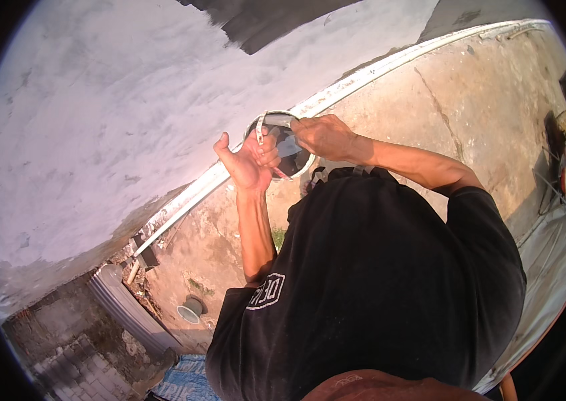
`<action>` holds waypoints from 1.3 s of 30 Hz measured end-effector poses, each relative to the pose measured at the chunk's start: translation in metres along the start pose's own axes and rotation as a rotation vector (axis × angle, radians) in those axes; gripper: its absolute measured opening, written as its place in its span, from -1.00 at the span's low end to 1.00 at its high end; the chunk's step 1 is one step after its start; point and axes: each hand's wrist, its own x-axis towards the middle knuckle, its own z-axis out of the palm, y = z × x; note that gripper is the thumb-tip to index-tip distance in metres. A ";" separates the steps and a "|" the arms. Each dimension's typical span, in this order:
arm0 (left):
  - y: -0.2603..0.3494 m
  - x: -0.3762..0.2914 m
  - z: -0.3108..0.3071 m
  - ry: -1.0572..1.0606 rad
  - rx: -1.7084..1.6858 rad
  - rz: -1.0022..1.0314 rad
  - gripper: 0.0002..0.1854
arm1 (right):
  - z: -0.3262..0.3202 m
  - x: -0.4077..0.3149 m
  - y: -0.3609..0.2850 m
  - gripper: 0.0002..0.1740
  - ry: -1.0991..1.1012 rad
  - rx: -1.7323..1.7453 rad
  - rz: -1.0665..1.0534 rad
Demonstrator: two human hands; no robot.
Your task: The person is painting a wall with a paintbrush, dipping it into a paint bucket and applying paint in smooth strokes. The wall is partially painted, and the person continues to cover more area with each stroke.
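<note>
A round bucket point(313, 163) with a pale rim hangs or stands before me, close to the foot of the wall. Dark, shiny liquid point(290, 150) fills part of it and reflects light. My left hand point(255, 163) has its fingers curled around the bucket's thin handle point(261, 123), palm up, with the thumb sticking out to the side. On the opposite side, my right hand point(325, 136) grips the rim, its fingertips over the edge. The bucket's underside is hidden, so I cannot tell whether it touches the ground.
A wall point(112, 100) with whitish and dark grey areas point(273, 20) rises ahead. A white pipe point(182, 215) runs along its base over cracked concrete ground point(393, 110). A small cup-like container point(190, 311), corrugated sheet point(127, 306) and blue printed sheet point(187, 378) lie lower left. Several items point(561, 165) stand far right.
</note>
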 end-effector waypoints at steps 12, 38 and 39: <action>0.003 0.006 -0.003 -0.055 0.001 0.003 -0.13 | -0.015 0.023 -0.014 -0.63 -0.277 0.450 0.278; 0.015 -0.002 -0.032 0.070 -0.066 0.059 -0.14 | -0.072 -0.015 0.055 -0.63 0.358 0.644 0.724; 0.013 -0.003 -0.037 0.085 -0.061 0.052 -0.14 | -0.057 -0.012 0.067 -0.65 0.402 0.650 0.696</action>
